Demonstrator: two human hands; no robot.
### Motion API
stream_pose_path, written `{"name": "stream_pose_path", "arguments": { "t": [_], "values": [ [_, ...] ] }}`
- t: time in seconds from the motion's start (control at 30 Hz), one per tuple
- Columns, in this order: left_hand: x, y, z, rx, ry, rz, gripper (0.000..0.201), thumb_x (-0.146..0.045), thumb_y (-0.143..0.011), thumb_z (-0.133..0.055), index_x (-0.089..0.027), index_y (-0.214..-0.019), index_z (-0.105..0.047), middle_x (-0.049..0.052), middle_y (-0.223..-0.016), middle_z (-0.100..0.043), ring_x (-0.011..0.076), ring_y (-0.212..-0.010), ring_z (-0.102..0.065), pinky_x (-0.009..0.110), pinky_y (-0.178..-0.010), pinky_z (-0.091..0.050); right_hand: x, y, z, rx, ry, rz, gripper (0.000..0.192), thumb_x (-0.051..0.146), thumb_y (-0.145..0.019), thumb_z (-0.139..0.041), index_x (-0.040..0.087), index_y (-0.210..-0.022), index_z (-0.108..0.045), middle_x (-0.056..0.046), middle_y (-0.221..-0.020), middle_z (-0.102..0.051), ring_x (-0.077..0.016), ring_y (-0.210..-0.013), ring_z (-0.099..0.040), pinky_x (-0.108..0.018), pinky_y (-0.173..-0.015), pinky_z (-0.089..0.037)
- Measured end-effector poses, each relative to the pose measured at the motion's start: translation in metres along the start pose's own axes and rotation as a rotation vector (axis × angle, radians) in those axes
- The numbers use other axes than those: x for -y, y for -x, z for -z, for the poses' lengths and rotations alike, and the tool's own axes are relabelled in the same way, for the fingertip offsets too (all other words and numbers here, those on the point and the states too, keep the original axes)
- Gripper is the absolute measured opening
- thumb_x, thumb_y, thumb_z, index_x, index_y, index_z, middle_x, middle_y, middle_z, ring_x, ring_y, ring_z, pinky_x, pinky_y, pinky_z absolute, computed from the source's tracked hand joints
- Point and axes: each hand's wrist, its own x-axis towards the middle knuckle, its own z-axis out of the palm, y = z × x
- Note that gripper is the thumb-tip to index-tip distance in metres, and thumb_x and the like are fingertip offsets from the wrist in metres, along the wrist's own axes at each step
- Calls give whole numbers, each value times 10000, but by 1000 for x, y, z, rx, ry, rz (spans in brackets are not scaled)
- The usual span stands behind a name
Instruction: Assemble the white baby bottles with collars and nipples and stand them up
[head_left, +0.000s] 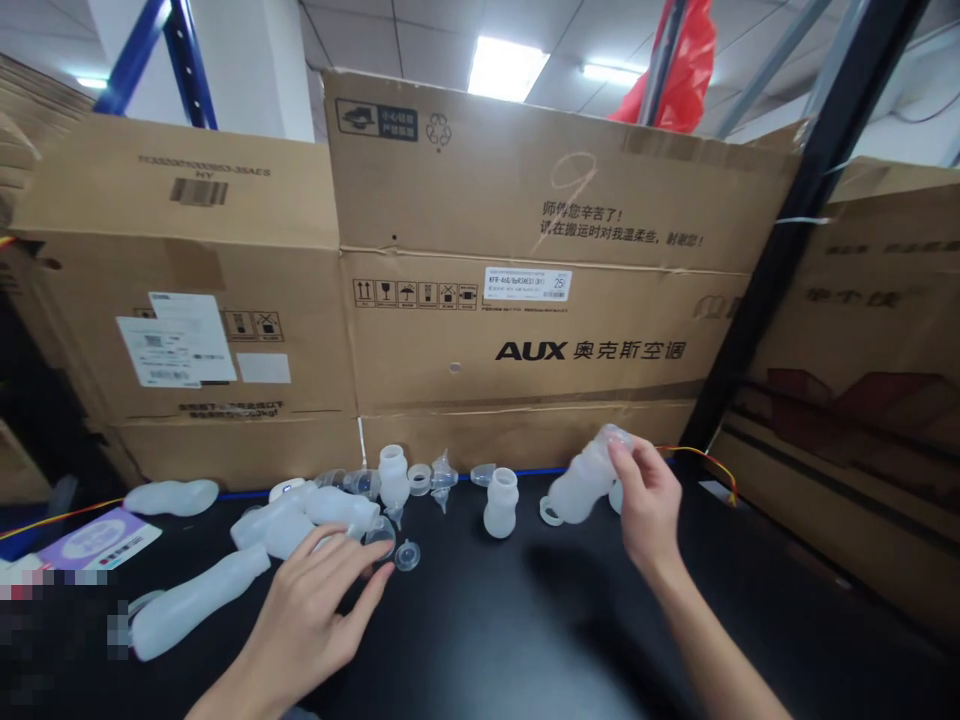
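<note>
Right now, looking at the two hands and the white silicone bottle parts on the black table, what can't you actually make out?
- Head view, bottom left: a pixelated patch blurs whatever lies there.
- The left hand covers part of the small clear round piece under its fingertips, so contact is unclear.
- The right hand hides the far side of the translucent white silicone bottle it holds.
- The small white label on the cardboard box is too fine to read.
</note>
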Motion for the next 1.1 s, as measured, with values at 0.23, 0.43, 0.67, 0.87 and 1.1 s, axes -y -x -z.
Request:
{"name": "stream_pose_path", "arguments": {
  "t": [0.23, 0.43, 0.67, 0.87, 1.1],
  "values": [
    [-28, 3, 27, 489, 250, 111, 98, -280, -842, -777, -257, -896, -699, -74, -581, -620, 121, -534, -614, 238, -567, -488, -38, -13, 29, 93, 422, -148, 452, 622, -797, -733, 245, -1045, -708, -81, -983, -773, -300, -850, -729, -413, -764, -526],
    [-56, 22, -15, 467, 344, -156, 213, -394, -890, -720, -249, -759, -635, -73, -513, -606, 131, -473, -554, 313, -580, -411, -37, -10, 27, 104, 642, -174, 433, 602, -879, -626, 248, -1128, -654, -110, -1118, -774, -349, -989, -738, -443, -823, -515],
    [-66, 0, -5, 69, 120, -185, 158, -71, -879, -633, -207, -810, -674, -35, -534, -565, 147, -470, -432, 351, -528, -301, -34, -4, 22, -24, 793, 101, 459, 535, -920, -578, 205, -1236, -620, -170, -1252, -672, -357, -1072, -674, -478, -858, -537],
    [-62, 9, -23, 104, 162, -159, 145, -97, -883, -628, -212, -800, -663, -18, -540, -551, 158, -482, -413, 356, -524, -273, -20, 20, -2, 37, 633, 447, 220, 357, -1002, -526, 214, -1126, -637, -120, -1154, -670, -298, -1124, -639, -457, -1013, -504],
    [-40, 14, -38, 97, -60, 182, 128, -188, -956, -617, -217, -1052, -696, 43, -818, -679, 213, -738, -613, 347, -689, -464, -39, 58, -29, 527, 875, 273, 368, 147, -951, -530, 84, -1303, -613, -233, -1300, -618, -351, -1149, -634, -459, -994, -501]
  ]
}}
